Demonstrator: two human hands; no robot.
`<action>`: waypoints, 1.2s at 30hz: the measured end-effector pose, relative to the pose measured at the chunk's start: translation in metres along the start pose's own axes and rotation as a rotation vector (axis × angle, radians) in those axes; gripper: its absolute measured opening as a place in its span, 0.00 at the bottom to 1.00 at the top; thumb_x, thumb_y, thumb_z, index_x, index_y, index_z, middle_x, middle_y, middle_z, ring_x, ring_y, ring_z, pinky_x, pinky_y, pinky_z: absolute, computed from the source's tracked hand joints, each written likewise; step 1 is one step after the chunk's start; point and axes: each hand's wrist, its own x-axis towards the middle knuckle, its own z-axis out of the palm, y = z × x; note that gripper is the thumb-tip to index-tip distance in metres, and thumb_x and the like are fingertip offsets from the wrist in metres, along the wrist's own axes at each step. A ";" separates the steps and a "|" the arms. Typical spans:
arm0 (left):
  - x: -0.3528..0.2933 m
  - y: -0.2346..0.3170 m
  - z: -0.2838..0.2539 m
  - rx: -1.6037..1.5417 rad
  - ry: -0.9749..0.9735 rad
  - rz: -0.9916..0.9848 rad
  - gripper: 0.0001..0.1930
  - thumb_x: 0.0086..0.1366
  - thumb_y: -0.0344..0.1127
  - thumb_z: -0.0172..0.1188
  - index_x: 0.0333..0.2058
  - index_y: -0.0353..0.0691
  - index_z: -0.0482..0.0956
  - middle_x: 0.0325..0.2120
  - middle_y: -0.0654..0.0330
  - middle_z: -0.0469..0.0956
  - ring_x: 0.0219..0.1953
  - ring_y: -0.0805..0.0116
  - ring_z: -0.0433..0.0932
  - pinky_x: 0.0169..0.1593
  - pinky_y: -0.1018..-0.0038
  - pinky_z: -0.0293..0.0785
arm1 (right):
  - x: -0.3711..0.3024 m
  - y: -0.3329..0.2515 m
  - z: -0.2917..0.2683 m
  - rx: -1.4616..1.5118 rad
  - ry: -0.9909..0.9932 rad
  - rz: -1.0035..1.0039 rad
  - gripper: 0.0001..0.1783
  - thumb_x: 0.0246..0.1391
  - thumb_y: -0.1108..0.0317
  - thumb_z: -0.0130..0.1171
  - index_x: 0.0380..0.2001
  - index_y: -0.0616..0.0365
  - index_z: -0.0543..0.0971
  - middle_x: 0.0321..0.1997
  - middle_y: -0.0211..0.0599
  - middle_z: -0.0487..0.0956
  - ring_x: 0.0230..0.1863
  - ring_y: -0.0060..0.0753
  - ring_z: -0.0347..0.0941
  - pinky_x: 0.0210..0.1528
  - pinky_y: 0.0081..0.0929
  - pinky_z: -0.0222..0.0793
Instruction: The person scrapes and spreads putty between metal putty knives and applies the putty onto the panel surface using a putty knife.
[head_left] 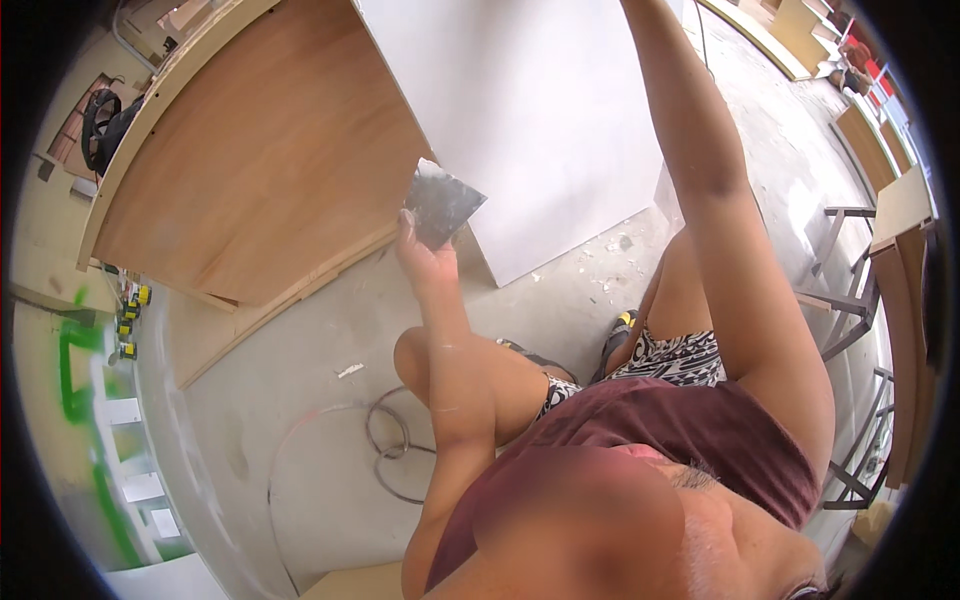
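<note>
Left hand (428, 262) grips the near edge of a smeared grey square plate (444, 207), thumb along its left side; plate overlaps, in view, the border of brown wooden panel (270, 150) and white panel (530, 130), contact hard to judge. Right arm (700, 130) reaches past the top edge; cannot tell right hand's state. Grey floor (240, 440) beneath: white flakes (608, 286), looped hose (368, 422)

Wht panel (540, 140) blocks fwd; free flr (250, 350) L, nr hose (384, 453).
</note>
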 end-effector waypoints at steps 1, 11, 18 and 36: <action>-0.001 0.000 0.001 0.007 0.019 -0.019 0.21 0.68 0.40 0.53 0.54 0.34 0.67 0.50 0.56 0.72 0.54 0.62 0.71 0.57 0.65 0.67 | 0.001 -0.005 0.006 0.012 -0.010 -0.058 0.18 0.53 0.73 0.50 0.46 0.56 0.81 0.41 0.49 0.82 0.44 0.40 0.79 0.47 0.32 0.71; -0.002 0.003 -0.001 0.013 0.070 -0.004 0.16 0.70 0.38 0.50 0.50 0.34 0.71 0.49 0.56 0.75 0.51 0.63 0.74 0.56 0.64 0.71 | -0.037 -0.056 0.023 -0.407 -0.097 0.031 0.24 0.54 0.71 0.44 0.53 0.43 0.77 0.43 0.56 0.80 0.47 0.54 0.76 0.51 0.47 0.71; -0.002 0.003 -0.004 0.035 0.035 0.011 0.17 0.69 0.40 0.51 0.51 0.35 0.69 0.48 0.57 0.73 0.52 0.63 0.72 0.56 0.64 0.68 | -0.018 -0.056 0.026 -0.348 0.048 0.109 0.21 0.55 0.71 0.43 0.50 0.50 0.78 0.41 0.56 0.80 0.45 0.56 0.77 0.50 0.48 0.71; 0.002 0.014 -0.015 -0.012 0.028 0.041 0.15 0.70 0.39 0.50 0.48 0.34 0.72 0.48 0.56 0.76 0.50 0.63 0.75 0.56 0.64 0.71 | -0.050 -0.069 0.055 -0.401 -0.051 0.279 0.22 0.51 0.70 0.48 0.52 0.51 0.75 0.41 0.56 0.80 0.46 0.56 0.77 0.50 0.47 0.72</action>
